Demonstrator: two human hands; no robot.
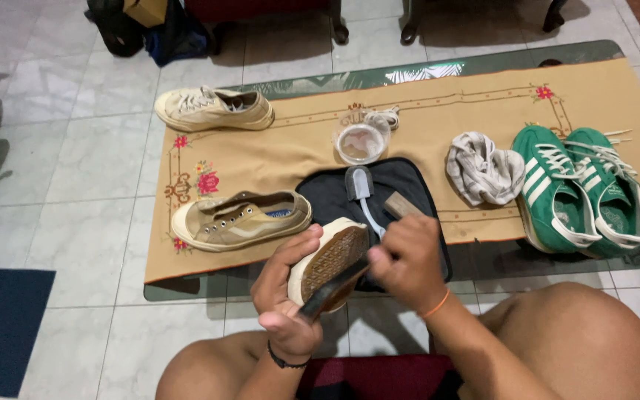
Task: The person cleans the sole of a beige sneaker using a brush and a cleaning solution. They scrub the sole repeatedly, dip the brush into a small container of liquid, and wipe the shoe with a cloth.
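A: Where's the shoe?
B: Upturned shoe (329, 261) held at 6 o'clock, sole up, gripped in the left hand (284, 296) from its 9 o'clock side. Right hand (409, 259) at its 3 o'clock, closed round a wooden-backed brush (401, 204) touching the sole edge.

A: Textures?
B: Tan waffle-tread rubber, cream sidewall. Matching khaki canvas shoe (240, 219) at 10 o'clock. Dark mat (409, 181) beneath, with a second pale-handled brush (361, 189).

A: Surface, room?
B: Embroidered tan cloth (290, 148) over a glass table, pale tiled floor (75, 163). 2 green sneakers (579, 189) at 2 o'clock.
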